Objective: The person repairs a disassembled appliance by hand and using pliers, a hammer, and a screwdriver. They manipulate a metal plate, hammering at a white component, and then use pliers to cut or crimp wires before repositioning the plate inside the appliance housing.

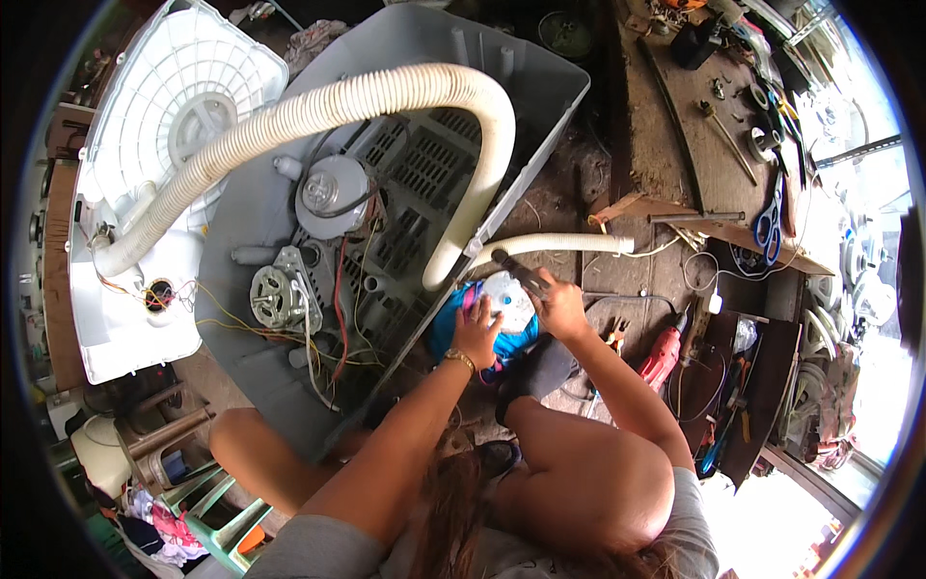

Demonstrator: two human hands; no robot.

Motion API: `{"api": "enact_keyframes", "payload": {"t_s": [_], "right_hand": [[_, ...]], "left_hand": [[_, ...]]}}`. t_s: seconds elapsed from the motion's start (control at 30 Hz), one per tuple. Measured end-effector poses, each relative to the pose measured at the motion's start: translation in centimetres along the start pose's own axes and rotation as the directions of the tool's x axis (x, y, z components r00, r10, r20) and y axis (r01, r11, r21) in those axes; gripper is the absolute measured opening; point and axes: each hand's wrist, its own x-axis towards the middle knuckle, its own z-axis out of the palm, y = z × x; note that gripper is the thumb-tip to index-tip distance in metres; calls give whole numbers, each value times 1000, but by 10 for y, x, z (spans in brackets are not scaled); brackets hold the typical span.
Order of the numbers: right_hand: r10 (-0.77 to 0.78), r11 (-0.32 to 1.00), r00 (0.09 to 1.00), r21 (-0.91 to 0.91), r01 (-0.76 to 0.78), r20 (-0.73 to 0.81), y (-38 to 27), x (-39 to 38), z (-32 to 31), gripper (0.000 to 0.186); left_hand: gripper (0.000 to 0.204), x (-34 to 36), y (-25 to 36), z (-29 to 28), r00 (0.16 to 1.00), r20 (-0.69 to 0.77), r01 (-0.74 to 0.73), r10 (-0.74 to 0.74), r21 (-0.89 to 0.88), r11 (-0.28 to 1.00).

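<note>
A white round plastic part (505,300) with a small blue spot at its middle lies on a bundle of blue cloth (447,326), beside the grey washing-machine tub housing. My left hand (474,338) holds the near left edge of the part, fingers spread over the rim and the cloth. My right hand (561,307) is closed round a dark tool that looks like a hammer (519,273). The tool is tilted above the far right side of the white part. Whether it touches the part, I cannot tell.
The grey housing (555,92) holds a motor (276,297), a pulley (333,193) and loose wires. A ribbed cream hose (386,92) arches over it. Right are a wooden bench (666,145), blue-handled scissors (769,230) and a red power tool (662,358). Lower left stands a green stool (207,526).
</note>
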Motion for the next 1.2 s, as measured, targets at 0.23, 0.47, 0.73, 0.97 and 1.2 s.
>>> {"api": "enact_keyframes", "payload": {"t_s": [0.23, 0.47, 0.73, 0.97, 1.2], "right_hand": [[199, 958, 915, -265, -107, 352, 27, -26, 36, 20], [-61, 995, 988, 63, 71, -141, 17, -6, 11, 19], [138, 983, 990, -117, -138, -11, 49, -7, 28, 29], [309, 908, 935, -346, -235, 176, 60, -3, 30, 27], [341, 904, 908, -349, -246, 242, 65, -18, 47, 30]], "left_hand": [[87, 0, 9, -16, 985, 172, 10, -8, -11, 1000], [80, -1, 5, -1, 999, 35, 8, -7, -23, 1000], [86, 2, 5, -5, 998, 63, 3, -4, 30, 1000], [87, 3, 4, -1, 997, 78, 3, -4, 21, 1000], [87, -2, 3, -8, 999, 51, -12, 14, -38, 999]]}}
